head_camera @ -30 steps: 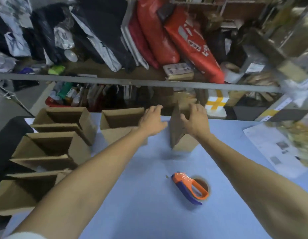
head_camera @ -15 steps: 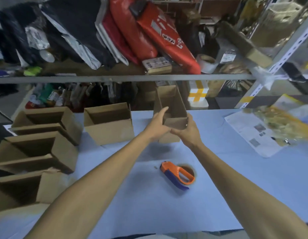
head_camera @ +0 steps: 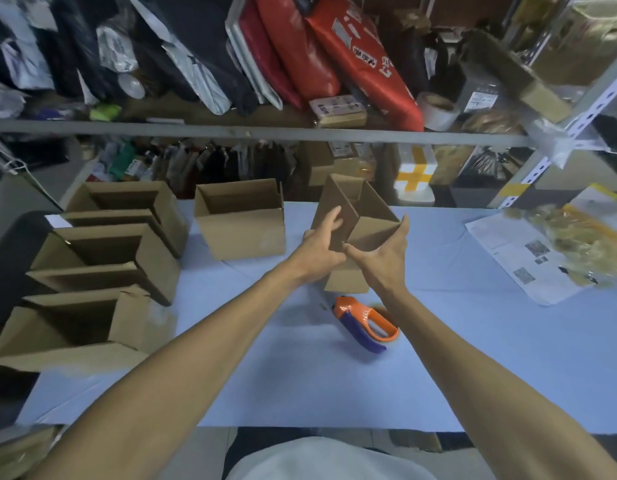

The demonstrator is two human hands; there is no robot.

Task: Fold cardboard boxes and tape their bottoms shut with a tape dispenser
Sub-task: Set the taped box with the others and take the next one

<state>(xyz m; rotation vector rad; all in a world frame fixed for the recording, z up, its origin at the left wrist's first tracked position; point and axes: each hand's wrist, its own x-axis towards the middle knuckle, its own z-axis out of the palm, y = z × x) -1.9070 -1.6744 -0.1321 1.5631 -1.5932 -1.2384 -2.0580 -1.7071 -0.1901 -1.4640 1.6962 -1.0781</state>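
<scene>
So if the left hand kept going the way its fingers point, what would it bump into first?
The left hand already lies with its fingers on the side of the cardboard box that both hands hold, so it would just press into that wall. Beyond the box sit the shelves, though depth is hard to judge.

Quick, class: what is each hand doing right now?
Left hand: open, straight fingers pressing the cardboard box.
Right hand: open, palm and fingers spread against the same box.
</scene>
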